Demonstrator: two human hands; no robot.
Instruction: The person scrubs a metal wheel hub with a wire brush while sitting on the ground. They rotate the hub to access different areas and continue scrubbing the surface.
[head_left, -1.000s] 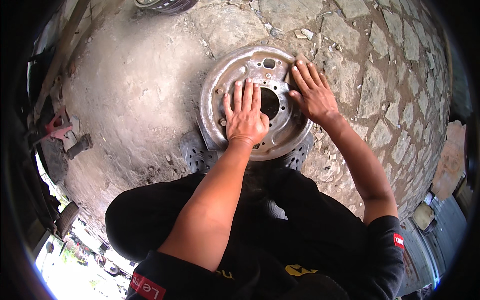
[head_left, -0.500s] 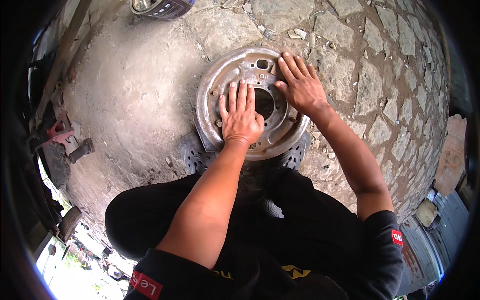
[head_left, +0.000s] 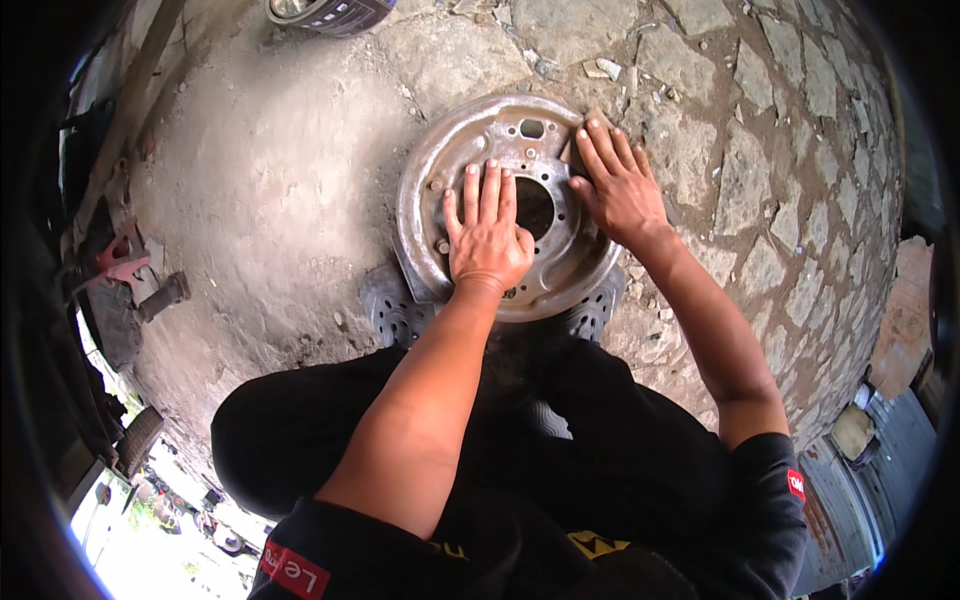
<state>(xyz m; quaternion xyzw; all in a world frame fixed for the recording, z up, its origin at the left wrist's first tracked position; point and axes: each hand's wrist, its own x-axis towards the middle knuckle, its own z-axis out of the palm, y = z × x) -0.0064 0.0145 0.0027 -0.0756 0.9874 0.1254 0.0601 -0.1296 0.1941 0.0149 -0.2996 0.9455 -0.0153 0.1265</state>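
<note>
A round, worn metal brake backing plate with a large centre hole and several bolt holes lies on the ground between my feet. My left hand rests flat on its left inner face, fingers stretched out and holding nothing. On the upper right rim, my right hand presses down with straight fingers. A tan edge of what looks like sandpaper shows beside its thumb and above its fingertips; the rest is hidden under the hand.
Grey perforated shoes flank the plate's lower edge. A dark can stands at the far left. Flat stones pave the right side. A red metal part and a dark cylindrical piece lie at the left.
My right hand has slid a little right and down along the rim, the tan sheet moving with it. My left hand stays at the same place on the plate.
</note>
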